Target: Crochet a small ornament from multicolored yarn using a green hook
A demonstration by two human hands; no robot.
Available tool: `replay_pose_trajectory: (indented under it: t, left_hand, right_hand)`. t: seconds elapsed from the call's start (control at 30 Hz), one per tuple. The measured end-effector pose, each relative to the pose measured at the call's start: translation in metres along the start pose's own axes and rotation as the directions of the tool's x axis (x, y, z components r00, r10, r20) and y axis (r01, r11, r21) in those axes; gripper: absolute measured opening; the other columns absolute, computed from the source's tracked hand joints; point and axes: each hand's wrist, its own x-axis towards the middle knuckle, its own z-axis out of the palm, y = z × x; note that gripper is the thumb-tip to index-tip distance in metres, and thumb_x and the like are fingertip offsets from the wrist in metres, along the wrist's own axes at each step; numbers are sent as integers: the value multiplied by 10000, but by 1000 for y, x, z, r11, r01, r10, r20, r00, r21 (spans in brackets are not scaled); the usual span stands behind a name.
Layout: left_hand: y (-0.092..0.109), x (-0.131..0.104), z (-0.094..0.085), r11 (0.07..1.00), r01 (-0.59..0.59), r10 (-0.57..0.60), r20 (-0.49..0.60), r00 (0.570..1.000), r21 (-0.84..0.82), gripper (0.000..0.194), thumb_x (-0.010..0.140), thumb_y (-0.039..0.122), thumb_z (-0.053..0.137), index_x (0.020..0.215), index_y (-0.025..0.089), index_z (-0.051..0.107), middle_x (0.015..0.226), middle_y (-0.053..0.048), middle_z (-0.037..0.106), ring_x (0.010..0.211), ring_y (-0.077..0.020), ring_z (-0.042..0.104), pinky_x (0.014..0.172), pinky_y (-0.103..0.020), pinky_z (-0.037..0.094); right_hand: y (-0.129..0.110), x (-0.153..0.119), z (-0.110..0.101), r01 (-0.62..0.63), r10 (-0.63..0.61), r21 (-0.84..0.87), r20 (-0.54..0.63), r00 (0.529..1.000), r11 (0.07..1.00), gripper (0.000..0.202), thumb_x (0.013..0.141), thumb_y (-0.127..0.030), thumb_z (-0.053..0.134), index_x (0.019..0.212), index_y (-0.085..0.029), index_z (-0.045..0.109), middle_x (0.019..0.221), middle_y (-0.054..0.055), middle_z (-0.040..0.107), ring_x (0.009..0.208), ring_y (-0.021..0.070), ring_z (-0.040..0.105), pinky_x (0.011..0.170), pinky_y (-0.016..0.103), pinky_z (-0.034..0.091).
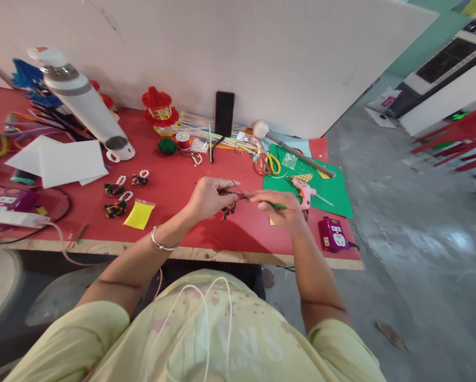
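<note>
Over the red tabletop [174,201], my left hand [208,197] pinches a small dark multicoloured yarn piece [228,210], which hangs below the fingers. My right hand [282,211] grips a thin tool with a green handle, which looks like a crochet hook [276,206]. Its tip meets the yarn between both hands, and the exact contact is too small to make out. To the left lie several finished-looking dark yarn pieces with white bead loops [115,208]. Beside them is a yellow packet [140,214].
A pink glue gun [305,192] rests on a green sheet [337,193] at right, near scissors [273,164] and a purple power socket box [333,234]. A phone [224,114] leans on the back wall. A tall white flask [82,101] and white cards [71,163] stand left.
</note>
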Motion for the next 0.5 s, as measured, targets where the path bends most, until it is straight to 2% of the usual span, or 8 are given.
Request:
replay_pose_trajectory:
  t: [0.07, 0.1, 0.2, 0.27, 0.3, 0.37, 0.43, 0.5]
  left_hand:
    - [-2, -1, 6, 988, 56, -60, -27, 998, -144, 384, 614, 195, 903, 978, 94, 832, 676, -33, 734, 553, -114, 615, 502, -217, 461]
    - [-2, -2, 8, 966, 98, -101, 1, 995, -241, 427, 605, 204, 918, 1008, 93, 827, 645, -15, 706, 494, -83, 553, 458, -203, 405]
    - [-4, -4, 13, 839, 268, -212, 169, 963, -474, 442, 583, 229, 950, 986, 103, 820, 553, 31, 612, 394, -23, 374, 395, -184, 243]
    - [-5, -5, 11, 775, 367, -256, 276, 927, -514, 417, 559, 221, 959, 936, 110, 822, 545, 32, 599, 389, -14, 338, 397, -181, 196]
    - [-5, -4, 9, 769, 397, -267, 313, 911, -501, 409, 551, 210, 957, 924, 111, 824, 565, 19, 620, 396, -14, 346, 400, -181, 191]
    - [-4, -2, 1, 812, 406, -275, 339, 900, -419, 401, 554, 189, 943, 930, 108, 831, 613, -12, 671, 413, -26, 386, 403, -186, 206]
    - [-2, 2, -7, 902, 323, -244, 278, 929, -285, 378, 568, 168, 924, 930, 103, 837, 626, -27, 694, 449, -52, 462, 418, -191, 276]
    - [0, 5, -14, 968, 203, -171, 208, 963, -144, 322, 581, 154, 905, 892, 106, 840, 634, -32, 710, 513, -87, 549, 468, -199, 379]
  right_hand:
    - [4, -8, 17, 90, -103, -157, -77, 992, 983, 181, 933, -367, 760, 1102, -330, 814, 1240, 61, 825, 1112, 251, 788, 989, 427, 632]
    - [8, -13, 28, 116, -145, -228, -113, 983, 967, 195, 914, -345, 784, 1108, -343, 810, 1276, 62, 813, 1146, 263, 775, 1012, 460, 626]
    - [23, -28, 56, 106, -217, -360, -283, 934, 927, 235, 878, -327, 825, 1107, -374, 803, 1259, 66, 816, 1136, 275, 769, 1007, 496, 635]
    - [27, -33, 65, 142, -292, -375, -381, 877, 916, 231, 882, -350, 819, 1109, -390, 803, 1212, 58, 827, 1095, 267, 781, 952, 480, 659]
    - [27, -33, 64, 181, -320, -354, -388, 864, 917, 236, 892, -361, 809, 1125, -396, 800, 1204, 53, 829, 1080, 261, 787, 926, 468, 667]
    - [21, -29, 55, 247, -322, -258, -309, 895, 934, 265, 921, -365, 777, 1184, -398, 785, 1221, 45, 826, 1070, 247, 796, 915, 450, 669]
    - [10, -22, 37, 228, -250, -148, -155, 956, 962, 283, 943, -345, 753, 1222, -387, 776, 1234, 39, 826, 1083, 236, 801, 974, 449, 653]
    - [-2, -16, 19, 167, -172, -88, -51, 984, 982, 253, 938, -332, 761, 1185, -370, 796, 1197, 30, 840, 1099, 235, 802, 1069, 463, 615]
